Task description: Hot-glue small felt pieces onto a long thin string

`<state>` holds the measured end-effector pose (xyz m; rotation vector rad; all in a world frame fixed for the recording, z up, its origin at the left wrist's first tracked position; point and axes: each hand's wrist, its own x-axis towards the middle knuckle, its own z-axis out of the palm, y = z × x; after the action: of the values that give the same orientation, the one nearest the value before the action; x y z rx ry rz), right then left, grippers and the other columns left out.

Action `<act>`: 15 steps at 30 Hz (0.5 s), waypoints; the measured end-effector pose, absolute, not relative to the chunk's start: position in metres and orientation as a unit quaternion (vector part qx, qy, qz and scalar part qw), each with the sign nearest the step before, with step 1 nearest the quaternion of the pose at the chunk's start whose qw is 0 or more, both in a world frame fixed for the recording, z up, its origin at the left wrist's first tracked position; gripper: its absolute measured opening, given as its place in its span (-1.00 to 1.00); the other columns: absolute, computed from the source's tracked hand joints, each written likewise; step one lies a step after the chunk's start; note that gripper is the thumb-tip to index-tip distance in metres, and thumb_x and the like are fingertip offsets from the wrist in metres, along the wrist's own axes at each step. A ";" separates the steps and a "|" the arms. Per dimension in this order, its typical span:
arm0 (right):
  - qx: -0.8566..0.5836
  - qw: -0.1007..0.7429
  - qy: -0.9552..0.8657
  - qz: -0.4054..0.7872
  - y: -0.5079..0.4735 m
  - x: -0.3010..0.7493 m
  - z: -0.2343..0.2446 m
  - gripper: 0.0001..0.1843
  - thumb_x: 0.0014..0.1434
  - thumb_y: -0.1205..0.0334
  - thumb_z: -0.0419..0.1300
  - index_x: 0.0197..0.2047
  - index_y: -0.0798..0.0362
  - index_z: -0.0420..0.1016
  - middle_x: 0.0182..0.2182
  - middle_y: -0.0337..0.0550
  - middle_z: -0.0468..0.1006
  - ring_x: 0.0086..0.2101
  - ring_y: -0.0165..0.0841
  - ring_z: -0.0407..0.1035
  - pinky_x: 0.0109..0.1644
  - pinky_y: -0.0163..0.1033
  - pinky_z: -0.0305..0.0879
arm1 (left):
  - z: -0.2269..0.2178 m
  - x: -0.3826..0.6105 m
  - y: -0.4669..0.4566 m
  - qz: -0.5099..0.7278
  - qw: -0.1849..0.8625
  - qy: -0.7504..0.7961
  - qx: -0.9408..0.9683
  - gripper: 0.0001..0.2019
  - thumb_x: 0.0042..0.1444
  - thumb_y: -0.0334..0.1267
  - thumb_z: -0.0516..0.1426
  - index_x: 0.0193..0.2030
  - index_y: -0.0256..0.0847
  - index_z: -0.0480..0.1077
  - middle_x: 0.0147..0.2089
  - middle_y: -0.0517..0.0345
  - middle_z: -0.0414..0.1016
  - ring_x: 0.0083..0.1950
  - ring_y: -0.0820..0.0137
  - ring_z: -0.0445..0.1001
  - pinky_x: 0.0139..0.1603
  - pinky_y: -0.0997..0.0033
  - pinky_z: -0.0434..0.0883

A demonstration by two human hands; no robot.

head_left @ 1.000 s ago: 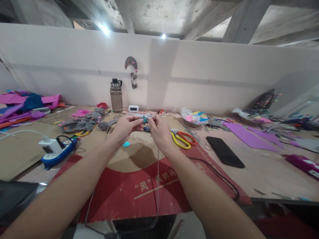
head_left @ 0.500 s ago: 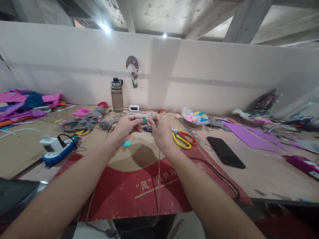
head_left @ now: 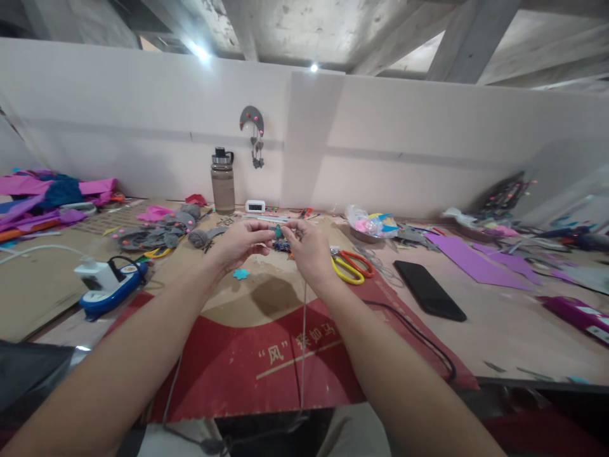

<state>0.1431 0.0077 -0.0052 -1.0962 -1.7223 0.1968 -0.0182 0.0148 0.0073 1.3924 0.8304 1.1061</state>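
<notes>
A small teal piece, possibly felt, is pinched between the fingertips of both hands above the cardboard. My left hand is closed on its left side. My right hand is closed at its right side, fingers bent. A thin grey cord hangs from below my right hand toward my lap. Beneath the hands lies a bright blue flower-shaped cutout. Small dark blue bits show just behind the fingers. Scissors with yellow and orange handles rest beside my right wrist.
A red-and-brown cardboard sheet covers the table front. A water bottle and small white clock stand behind. Grey felt pieces and a blue power strip lie left; a black phone and purple sheets lie right.
My fingertips have shifted slightly around the teal piece, and my right hand's fingers have come closer to my left. The surrounding objects stay as they were.
</notes>
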 end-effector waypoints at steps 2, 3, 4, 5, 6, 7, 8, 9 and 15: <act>-0.461 0.519 -0.715 0.083 0.008 0.143 -0.006 -0.73 0.15 0.08 0.05 -0.32 0.05 0.49 -0.38 -0.15 0.52 -0.34 -0.35 0.35 -0.26 -0.30 0.18 | 0.007 -0.018 0.015 0.467 0.557 0.353 0.589 -0.81 -0.13 -0.30 0.27 -0.33 -0.32 0.47 -0.49 0.15 0.39 -0.49 0.56 0.34 -0.51 0.57 0.35; -0.465 0.516 -0.714 0.084 0.009 0.142 -0.006 -0.73 0.15 0.08 0.04 -0.33 0.05 0.48 -0.40 -0.15 0.52 -0.36 -0.36 0.34 -0.28 -0.30 0.17 | 0.007 -0.018 0.014 0.467 0.557 0.356 0.588 -0.81 -0.13 -0.31 0.26 -0.33 -0.32 0.47 -0.48 0.15 0.39 -0.50 0.55 0.34 -0.51 0.56 0.35; -0.469 0.512 -0.715 0.085 0.009 0.142 -0.006 -0.72 0.15 0.07 0.04 -0.34 0.05 0.48 -0.42 -0.16 0.51 -0.38 -0.37 0.33 -0.31 -0.31 0.16 | 0.007 -0.018 0.014 0.468 0.556 0.358 0.586 -0.81 -0.13 -0.31 0.26 -0.33 -0.32 0.46 -0.49 0.15 0.39 -0.50 0.55 0.34 -0.52 0.56 0.35; -0.474 0.506 -0.715 0.088 0.009 0.142 -0.007 -0.72 0.15 0.07 0.04 -0.35 0.05 0.47 -0.44 -0.17 0.49 -0.40 -0.38 0.32 -0.33 -0.32 0.15 | 0.007 -0.018 0.014 0.469 0.554 0.362 0.584 -0.81 -0.13 -0.31 0.25 -0.32 -0.32 0.46 -0.49 0.15 0.39 -0.51 0.55 0.33 -0.53 0.56 0.35; -0.480 0.500 -0.715 0.091 0.010 0.141 -0.007 -0.73 0.15 0.08 0.04 -0.36 0.05 0.46 -0.46 -0.18 0.48 -0.43 -0.39 0.31 -0.35 -0.32 0.14 | 0.007 -0.017 0.013 0.472 0.552 0.366 0.582 -0.81 -0.12 -0.31 0.25 -0.32 -0.31 0.45 -0.49 0.15 0.38 -0.51 0.55 0.33 -0.54 0.56 0.34; -0.486 0.495 -0.714 0.096 0.010 0.141 -0.007 -0.74 0.14 0.08 0.04 -0.36 0.05 0.45 -0.48 -0.19 0.47 -0.45 -0.40 0.30 -0.37 -0.33 0.12 | 0.007 -0.017 0.013 0.474 0.551 0.369 0.579 -0.81 -0.12 -0.31 0.24 -0.31 -0.31 0.45 -0.50 0.15 0.38 -0.52 0.55 0.33 -0.54 0.57 0.34; -0.491 0.492 -0.712 0.101 0.010 0.141 -0.008 -0.74 0.14 0.09 0.04 -0.36 0.06 0.45 -0.50 -0.19 0.45 -0.47 -0.41 0.28 -0.38 -0.33 0.11 | 0.007 -0.017 0.012 0.476 0.551 0.371 0.576 -0.80 -0.12 -0.31 0.24 -0.30 -0.31 0.44 -0.50 0.15 0.38 -0.52 0.54 0.33 -0.55 0.57 0.34; -0.494 0.490 -0.710 0.107 0.010 0.141 -0.008 -0.75 0.13 0.09 0.04 -0.36 0.06 0.44 -0.52 -0.20 0.44 -0.49 -0.42 0.27 -0.40 -0.34 0.10 | 0.008 -0.016 0.011 0.480 0.550 0.372 0.573 -0.80 -0.12 -0.32 0.24 -0.30 -0.30 0.43 -0.50 0.16 0.37 -0.52 0.54 0.33 -0.56 0.56 0.33; -0.486 0.504 -0.694 0.167 0.014 0.140 -0.013 -0.75 0.09 0.06 0.04 -0.40 0.06 0.37 -0.60 -0.28 0.35 -0.58 -0.47 0.16 -0.49 -0.37 0.03 | 0.011 -0.012 0.008 0.516 0.533 0.378 0.555 -0.80 -0.14 -0.38 0.21 -0.30 -0.30 0.41 -0.47 0.15 0.37 -0.49 0.54 0.34 -0.58 0.59 0.29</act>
<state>0.1399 0.0141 -0.0135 -1.1746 -1.6756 0.4039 -0.0122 0.0080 0.0108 1.3225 0.9011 1.2293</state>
